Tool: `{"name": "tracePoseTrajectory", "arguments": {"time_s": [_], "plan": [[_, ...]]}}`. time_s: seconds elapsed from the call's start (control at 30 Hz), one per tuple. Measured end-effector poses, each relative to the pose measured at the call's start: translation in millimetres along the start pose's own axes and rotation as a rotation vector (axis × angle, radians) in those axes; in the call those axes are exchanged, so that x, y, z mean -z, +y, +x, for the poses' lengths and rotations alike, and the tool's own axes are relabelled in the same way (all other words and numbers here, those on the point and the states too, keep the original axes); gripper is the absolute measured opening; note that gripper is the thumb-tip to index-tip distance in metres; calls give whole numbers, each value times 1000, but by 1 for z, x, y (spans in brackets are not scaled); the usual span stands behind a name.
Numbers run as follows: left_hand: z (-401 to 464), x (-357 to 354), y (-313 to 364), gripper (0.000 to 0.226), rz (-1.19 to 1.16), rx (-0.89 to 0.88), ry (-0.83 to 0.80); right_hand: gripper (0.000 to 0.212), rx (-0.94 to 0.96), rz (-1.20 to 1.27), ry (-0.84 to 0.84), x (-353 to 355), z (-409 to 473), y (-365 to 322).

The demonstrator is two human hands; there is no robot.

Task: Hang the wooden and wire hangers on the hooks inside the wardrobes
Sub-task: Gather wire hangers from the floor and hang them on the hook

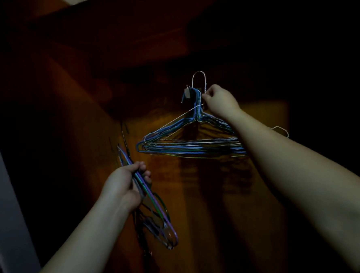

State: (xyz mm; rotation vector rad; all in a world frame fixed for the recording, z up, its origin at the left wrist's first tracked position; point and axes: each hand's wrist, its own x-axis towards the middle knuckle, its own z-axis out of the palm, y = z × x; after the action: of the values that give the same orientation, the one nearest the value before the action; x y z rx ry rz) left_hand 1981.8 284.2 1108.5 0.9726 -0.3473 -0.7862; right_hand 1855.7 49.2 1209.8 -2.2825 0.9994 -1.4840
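The right hand [219,101] pinches a white hanger [174,126] at the hook [188,93]; the left hand [125,184] grips a bundle of hangers [156,211].

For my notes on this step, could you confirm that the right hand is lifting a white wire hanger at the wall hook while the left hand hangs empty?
Not quite: the left hand is not empty. The head view shows it gripping a bundle of purple and green wire hangers. The rest stands: the right hand pinches the white wire hanger at the wall hook.
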Motion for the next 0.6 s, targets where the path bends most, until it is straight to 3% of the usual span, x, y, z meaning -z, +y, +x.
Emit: {"name": "tracePoseTrajectory", "arguments": {"time_s": [0.33,0.6], "plan": [[10,4,-6,23,5,12,23,21,37,105,-36,-25,-3,2],[7,2,-9,22,27,16,32,24,39,54,-74,-41,-9,6]]}}
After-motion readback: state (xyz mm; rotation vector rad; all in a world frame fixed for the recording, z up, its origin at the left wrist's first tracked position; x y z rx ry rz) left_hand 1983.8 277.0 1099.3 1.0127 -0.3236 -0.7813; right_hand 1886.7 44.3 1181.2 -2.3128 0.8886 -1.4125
